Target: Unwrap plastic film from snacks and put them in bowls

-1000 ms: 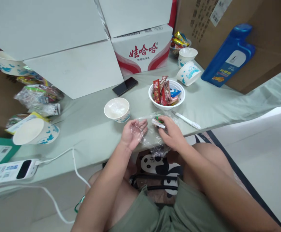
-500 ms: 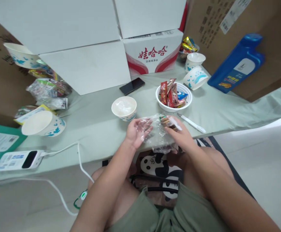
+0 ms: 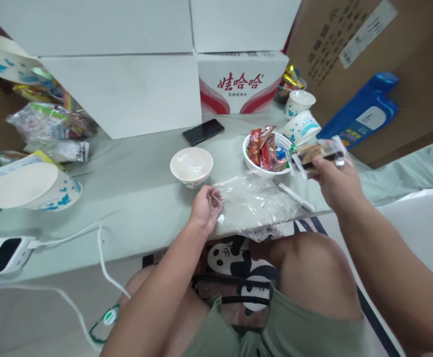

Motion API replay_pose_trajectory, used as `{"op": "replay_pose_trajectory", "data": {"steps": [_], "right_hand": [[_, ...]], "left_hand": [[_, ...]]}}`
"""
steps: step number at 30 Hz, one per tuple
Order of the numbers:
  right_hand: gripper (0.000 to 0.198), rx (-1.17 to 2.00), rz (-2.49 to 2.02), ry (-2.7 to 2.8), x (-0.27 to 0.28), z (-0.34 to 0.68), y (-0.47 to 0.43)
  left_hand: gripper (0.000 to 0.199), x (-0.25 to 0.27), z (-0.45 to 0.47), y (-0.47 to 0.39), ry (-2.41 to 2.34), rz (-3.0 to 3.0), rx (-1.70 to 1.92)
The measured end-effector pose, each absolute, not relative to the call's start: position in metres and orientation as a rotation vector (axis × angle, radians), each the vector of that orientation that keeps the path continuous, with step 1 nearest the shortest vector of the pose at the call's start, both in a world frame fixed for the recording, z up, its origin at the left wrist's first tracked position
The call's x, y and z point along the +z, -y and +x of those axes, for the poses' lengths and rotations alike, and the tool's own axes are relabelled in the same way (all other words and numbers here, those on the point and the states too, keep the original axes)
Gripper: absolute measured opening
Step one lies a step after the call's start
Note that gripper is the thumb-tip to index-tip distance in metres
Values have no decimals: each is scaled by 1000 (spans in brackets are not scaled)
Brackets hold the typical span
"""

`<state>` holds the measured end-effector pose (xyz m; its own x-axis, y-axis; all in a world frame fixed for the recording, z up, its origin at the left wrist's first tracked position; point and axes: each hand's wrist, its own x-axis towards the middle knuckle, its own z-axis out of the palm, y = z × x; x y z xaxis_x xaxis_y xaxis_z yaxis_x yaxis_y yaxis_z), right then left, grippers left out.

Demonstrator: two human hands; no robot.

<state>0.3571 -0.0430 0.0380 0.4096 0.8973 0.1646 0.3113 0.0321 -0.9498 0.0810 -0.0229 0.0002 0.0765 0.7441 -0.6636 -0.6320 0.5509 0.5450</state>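
Since the earlier frame, the right hand [image 3: 339, 186] and the snack packet [image 3: 311, 154] gripped in it have been moved outward to the right, away from the clear plastic bag [image 3: 257, 201], which is now left more fully exposed. The packet is held raised, between thumb and fingers, just right of the white bowl [image 3: 247, 156], and the lower part of the blue bottle [image 3: 372, 114] is partly hidden by it. The left hand [image 3: 204, 208] is kept at the left edge of the bag, its fingers half curled and touched by the film; whether the film is pinched cannot be told. The bag is spread, wrinkled, along the front of the table [image 3: 134, 193], and part of it is hung over the edge. A paper bowl [image 3: 195, 182] is placed just beyond the left hand, with clear film seen inside. Wrapped sweets [image 3: 264, 151] are heaped in the white bowl, and a thin white tool [image 3: 294, 195] is laid in front of it, beside the bag. A black phone [image 3: 203, 132] is set behind the paper bowl, near a red and white box [image 3: 242, 84]. Two paper cups [image 3: 301, 128] are seen near the bottle, one of them tipped over.
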Motion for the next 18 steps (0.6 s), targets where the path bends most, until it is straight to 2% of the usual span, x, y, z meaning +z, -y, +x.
{"op": "replay_pose_trajectory", "data": {"steps": [5,8,14,18], "right_hand": [[30,779,-1782,1078,70,358,-26],[34,770,-1884,1291,74,346,-53],[63,237,-1961,1614,50,342,-62],[47,99,-1723,1729,38,336,-38]], "left_hand": [[14,2,83,21,-1093,157,1015],[15,2,85,20,-1091,171,991],[14,0,85,19,-1099,200,1006],[13,-4,85,21,-1087,248,1007]]}}
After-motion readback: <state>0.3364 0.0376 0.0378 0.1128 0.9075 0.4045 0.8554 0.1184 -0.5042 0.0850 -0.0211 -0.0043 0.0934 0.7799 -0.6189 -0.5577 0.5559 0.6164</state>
